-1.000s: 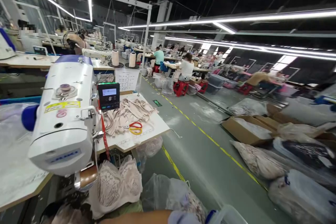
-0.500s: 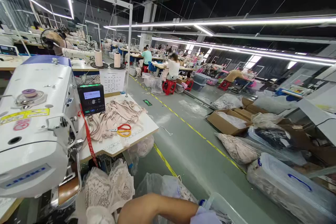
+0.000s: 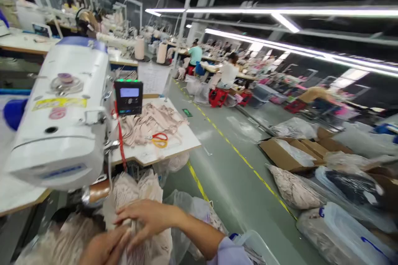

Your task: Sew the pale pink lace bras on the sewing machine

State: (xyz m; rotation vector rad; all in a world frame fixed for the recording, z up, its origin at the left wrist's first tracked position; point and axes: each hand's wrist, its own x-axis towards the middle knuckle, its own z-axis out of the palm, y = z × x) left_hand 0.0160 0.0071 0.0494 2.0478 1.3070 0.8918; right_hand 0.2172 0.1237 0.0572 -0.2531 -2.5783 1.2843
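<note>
- Head view: pressing right hand [image 3: 146,217], fingers spread flat, onto lace bundle [image 3: 139,188], probably steadying it.
- Curling left hand [image 3: 105,248] against same bundle; clamped or loose, cannot tell.
- Sitting low, under sewing machine [image 3: 62,120].

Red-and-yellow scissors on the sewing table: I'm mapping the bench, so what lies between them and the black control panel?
In the head view, a heap of beige fabric pieces lies between the scissors and the control panel.

Sewing machine [image 3: 59,120] (left) crowds fabric bundle [image 3: 141,188]; aisle floor [image 3: 236,182] rightward open.
</note>
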